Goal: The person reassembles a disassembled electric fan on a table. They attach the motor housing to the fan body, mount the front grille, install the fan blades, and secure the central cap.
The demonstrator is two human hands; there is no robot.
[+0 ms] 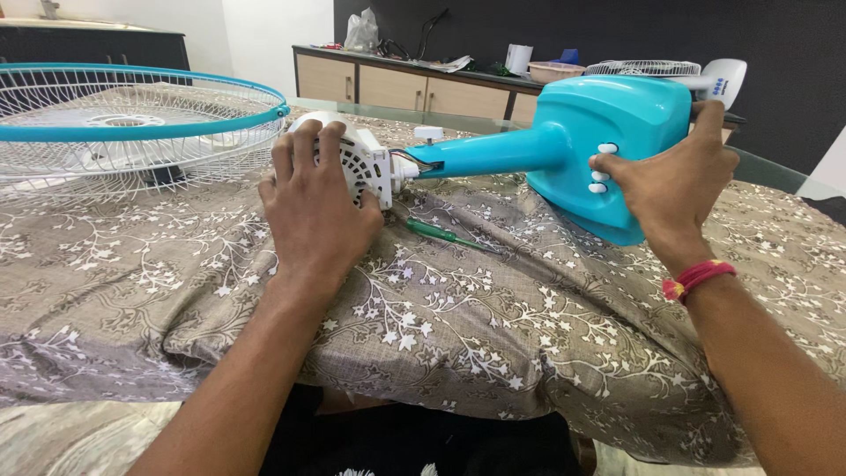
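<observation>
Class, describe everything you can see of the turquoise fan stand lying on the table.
The turquoise fan stand looks like glossy plastic. It lies tipped over on the floral cloth, with a broad base bearing three white buttons and a narrowing neck joined to the white motor housing. The right hand grips the base; the left hand covers the motor.

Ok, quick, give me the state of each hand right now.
Left hand: closed over the white vented motor housing.
Right hand: gripping the turquoise plastic fan base.
</observation>
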